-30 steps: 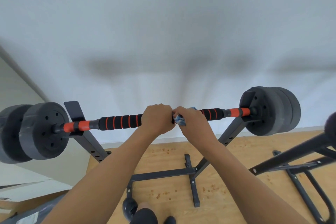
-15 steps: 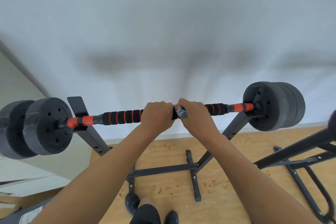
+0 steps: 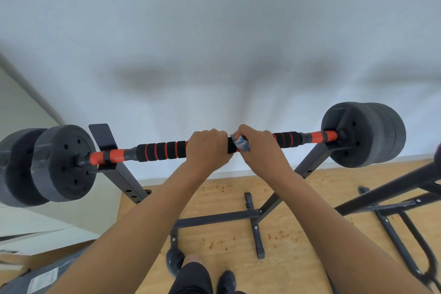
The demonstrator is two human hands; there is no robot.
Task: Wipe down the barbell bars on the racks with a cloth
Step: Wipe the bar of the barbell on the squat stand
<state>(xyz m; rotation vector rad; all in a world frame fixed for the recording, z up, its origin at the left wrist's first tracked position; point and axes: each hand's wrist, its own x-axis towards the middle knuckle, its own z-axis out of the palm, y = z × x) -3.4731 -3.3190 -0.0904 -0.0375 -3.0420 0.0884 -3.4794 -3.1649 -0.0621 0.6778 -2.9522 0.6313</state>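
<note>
The black rack stands on the wooden floor, its two uprights carrying the barbell in their cradles just inside the plates, while orange specks and another dark frame sit on the floor nearby.

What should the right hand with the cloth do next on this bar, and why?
Probably slide the cloth rightward along the bar: the right hand grips it mid-bar, close beside the left hand, and the foam toward the right plates lies exposed.

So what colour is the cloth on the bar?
Blue and white; the cloth shows best in the head view.
</note>
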